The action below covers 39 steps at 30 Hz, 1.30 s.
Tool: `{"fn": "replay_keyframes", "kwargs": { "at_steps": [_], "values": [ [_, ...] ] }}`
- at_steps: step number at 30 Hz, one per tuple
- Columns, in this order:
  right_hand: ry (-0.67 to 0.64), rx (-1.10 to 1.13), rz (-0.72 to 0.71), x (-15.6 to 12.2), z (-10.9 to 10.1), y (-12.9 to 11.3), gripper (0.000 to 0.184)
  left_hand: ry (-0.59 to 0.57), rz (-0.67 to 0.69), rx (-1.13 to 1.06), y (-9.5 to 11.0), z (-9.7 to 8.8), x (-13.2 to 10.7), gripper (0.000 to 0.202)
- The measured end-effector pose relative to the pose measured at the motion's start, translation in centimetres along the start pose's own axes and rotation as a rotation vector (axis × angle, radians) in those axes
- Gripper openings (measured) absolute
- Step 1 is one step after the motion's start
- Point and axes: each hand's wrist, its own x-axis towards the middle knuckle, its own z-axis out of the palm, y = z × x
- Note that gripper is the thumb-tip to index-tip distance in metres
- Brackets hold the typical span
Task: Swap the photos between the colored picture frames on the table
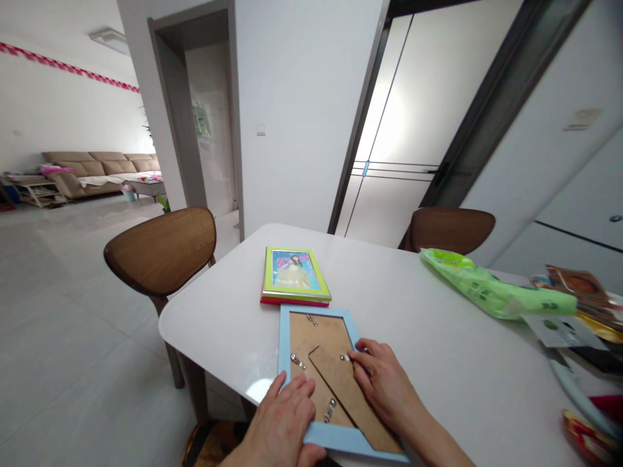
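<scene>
A light blue picture frame (287,324) lies face down on the white table (418,324), its brown backing board and small metal clips showing. My left hand (287,415) rests flat on the frame's near left part, fingers stretched out over the backing. My right hand (384,383) lies on the frame's right side, its fingertips pressing at a metal clip near the right edge. Beyond it a green picture frame (295,272) with a picture of a figure lies face up on top of a red frame (292,301).
A green plastic bag (491,288) lies at the right, with magazines and packets (579,292) past it. Two brown wooden chairs (163,250) (450,228) stand at the table's left and far sides. A doorway and a sofa lie to the left.
</scene>
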Motion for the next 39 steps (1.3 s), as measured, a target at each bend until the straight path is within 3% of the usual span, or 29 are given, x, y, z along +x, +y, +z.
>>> {"fn": "replay_keyframes", "kwargs": {
  "at_steps": [6, 9, 13, 18, 24, 32, 39],
  "values": [
    [-0.033, -0.028, -0.016, -0.7, -0.7, -0.8, 0.029, 0.032, 0.020, 0.009, -0.2, 0.3, -0.2, 0.028],
    [-0.036, -0.003, -0.153, -1.8, -1.1, -2.4, 0.027, 0.035, 0.030, 0.031, -0.5, 0.6, -0.3, 0.029],
    [-0.135, 0.057, -0.369, -3.4, -1.6, -4.3, 0.024, 0.016, 0.032, 0.075, -0.8, 1.0, -0.4, 0.033],
    [-0.118, 0.038, -0.464, -4.3, -2.0, -4.3, 0.025, 0.020, 0.045, 0.083, -1.1, 1.2, -0.4, 0.033],
    [-0.145, 0.071, -0.419, -3.6, -2.0, -4.6, 0.030, 0.028, 0.043, 0.047, -1.2, 1.1, -0.5, 0.033],
    [-0.207, 0.098, -0.227, 1.4, 0.6, -7.1, 0.031, 0.029, 0.054, 0.024, -1.2, 0.5, -0.7, 0.042],
    [-0.296, 0.087, -0.293, 1.7, 0.1, -8.0, 0.025, 0.047, 0.069, -0.004, -1.5, 0.3, -0.9, 0.049]
  ]
}}
